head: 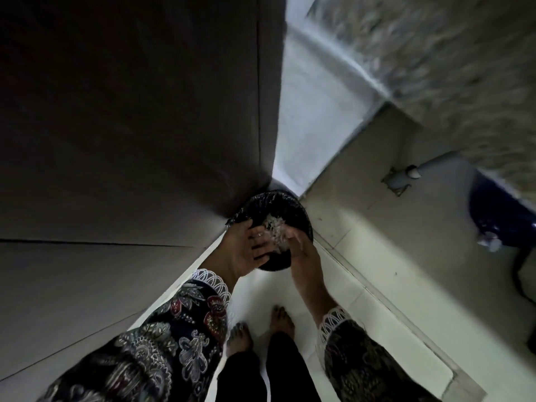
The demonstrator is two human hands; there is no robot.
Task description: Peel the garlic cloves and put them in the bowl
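Note:
Both my hands hang over a round bin [269, 200] lined with a black plastic bag, on the floor by a cabinet corner. My left hand [246, 248] has its palm turned inward and its fingers spread. My right hand [300, 242] faces it, blurred, with its fingers curled downward. A loose heap of whitish garlic skins [275, 229] lies between the fingertips and over the bin's mouth. Whether the skins rest in the hands or in the bin is unclear. No garlic cloves and no bowl are in view.
A dark cabinet side [130, 111] rises on the left. My bare feet [261, 329] stand on pale floor tiles. A speckled stone counter [464, 68] runs at the upper right, with a grey pipe [412, 172] and a dark blue container [501, 210] below it.

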